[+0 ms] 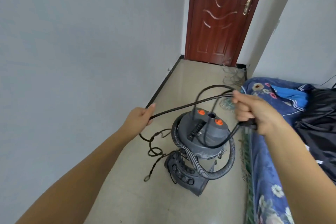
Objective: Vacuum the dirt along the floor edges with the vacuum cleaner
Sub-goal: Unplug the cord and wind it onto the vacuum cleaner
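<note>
Two bare hands up over a narrow strip of floor point(138, 196), both on the black power cord point(181, 106). Left hand point(140, 119) pinches a single run of cord between thumb and fingers, grip closed on it; from there the cord drops to the floor in loose twisted loops point(154, 151). Right hand point(254, 112) is fisted round several gathered loops of the same cord, grip closed tight round the bundle, with strands arcing out above and hanging below the fist. One stretch of cord runs taut between the two hands.

Vacuum cleaner point(200, 132) sits on the floor below and between the hands: grey drum body, dusty, two orange knobs point(201, 112) on top with a dark round port between them. Ribbed grey hose point(214, 172) wraps round the drum's front and sides. A dark grey piece with round studs point(183, 172) lies on the floor just in front of the drum, touching the hose; cannot tell what it is.

Left: pale grey wall point(72, 51) with black skirting point(163, 83) at the floor edge. Far end: closed reddish-brown door point(221, 14) with a brass handle point(246, 7). Right: bed with blue floral cover point(269, 178), dark shiny cloth point(320, 132) piled on it. Thin light wire coils point(233, 74) on the floor near the door.
</note>
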`<move>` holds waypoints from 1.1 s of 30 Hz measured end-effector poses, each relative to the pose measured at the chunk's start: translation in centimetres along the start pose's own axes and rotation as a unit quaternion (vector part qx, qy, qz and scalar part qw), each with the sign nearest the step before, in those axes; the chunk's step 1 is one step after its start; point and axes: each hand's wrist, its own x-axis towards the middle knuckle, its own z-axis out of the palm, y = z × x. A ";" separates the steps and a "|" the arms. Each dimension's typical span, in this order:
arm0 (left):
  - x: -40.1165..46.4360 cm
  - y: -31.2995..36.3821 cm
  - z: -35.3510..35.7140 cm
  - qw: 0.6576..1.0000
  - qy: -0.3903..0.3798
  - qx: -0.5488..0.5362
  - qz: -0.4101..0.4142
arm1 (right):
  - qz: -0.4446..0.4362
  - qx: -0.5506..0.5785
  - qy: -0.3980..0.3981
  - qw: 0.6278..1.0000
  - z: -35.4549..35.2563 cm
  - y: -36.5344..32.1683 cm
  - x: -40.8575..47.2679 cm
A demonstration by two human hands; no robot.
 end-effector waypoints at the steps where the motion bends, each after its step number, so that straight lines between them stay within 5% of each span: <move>1: -0.3 -1.7 -0.5 1.000 -0.003 0.011 -0.015 | 0.008 0.039 0.036 0.999 -1.8 0.0 0.1; 4: -0.3 -3.2 -2.1 0.999 -0.012 0.030 -0.004 | 0.046 0.116 0.108 0.986 -5.1 1.4 0.6; 8: 2.7 4.2 -5.9 0.982 0.054 0.119 0.139 | 0.066 0.166 0.171 0.969 -4.5 3.1 1.3; 14: 3.6 21.5 -12.8 0.855 0.251 0.294 0.346 | 0.056 0.129 0.088 0.986 0.0 0.8 1.7; 17: 4.6 25.0 -13.9 0.904 0.179 0.274 0.274 | 0.029 0.145 0.039 0.988 2.2 -1.5 1.7; 19: 5.4 25.2 -14.1 0.933 0.143 0.155 0.291 | 0.028 0.238 0.011 0.971 1.9 -2.7 1.5; 21: 5.0 24.1 -13.9 0.915 0.161 0.137 0.345 | 0.014 0.351 0.008 0.936 -0.2 -3.2 0.9; 26: 6.3 8.2 -10.1 0.979 -0.032 0.169 0.114 | -0.091 0.434 0.070 0.894 -6.8 -5.8 -1.1; 28: 5.0 1.2 -9.4 0.990 -0.028 0.137 0.030 | -0.148 0.464 0.117 0.866 -9.9 -6.8 -1.8; 29: 4.1 -1.7 -9.5 0.993 -0.023 0.111 -0.012 | -0.153 0.506 0.079 0.845 -11.5 -7.6 -2.0; 30: 3.3 -4.1 -9.8 0.995 -0.022 0.091 -0.042 | -0.107 0.511 0.038 0.852 -12.6 -7.4 -2.3; 33: 1.8 -6.1 -10.1 0.994 -0.043 0.066 -0.077 | -0.043 0.337 0.215 0.916 -13.4 -5.0 -2.4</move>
